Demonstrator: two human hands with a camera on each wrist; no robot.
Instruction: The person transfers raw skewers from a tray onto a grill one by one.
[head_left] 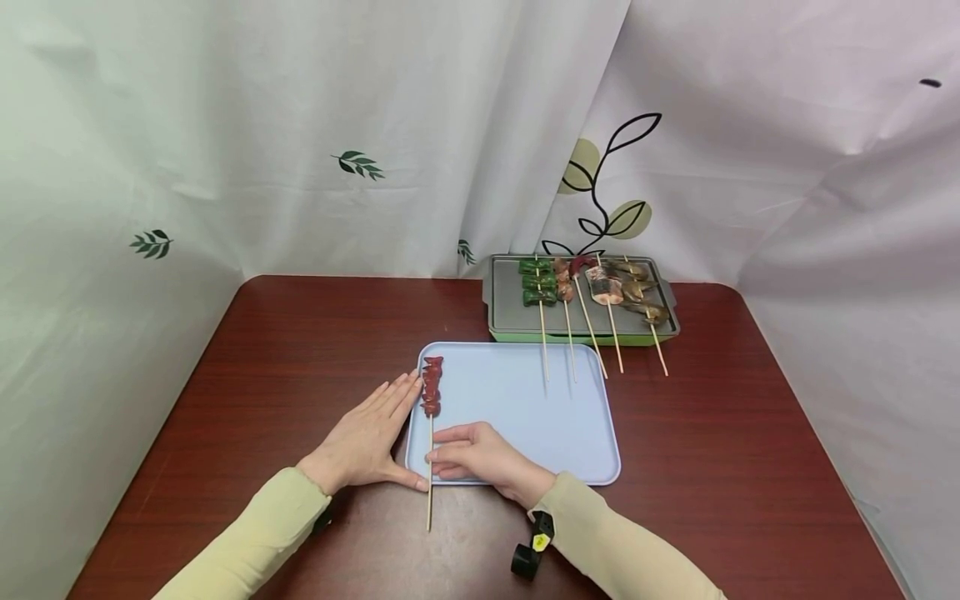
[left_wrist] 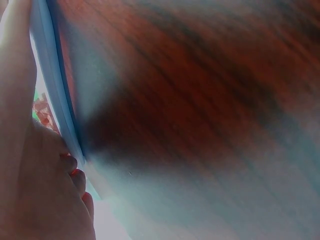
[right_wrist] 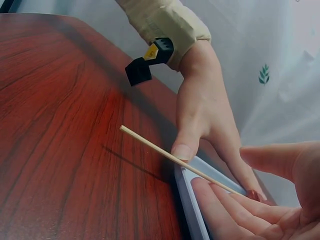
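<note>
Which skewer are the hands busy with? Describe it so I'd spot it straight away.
Find the pale blue tray in the middle of the wooden table. The skewer lies alone along its left edge, carrying dark red pieces; the other skewers rest on the grey pan behind.

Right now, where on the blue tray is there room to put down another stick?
The blue tray is bare across its middle and right side, between the red skewer on its left edge and the stick ends reaching over from the grill pan. The near-left corner is crowded: the left hand presses there and the right hand touches the stick.
</note>
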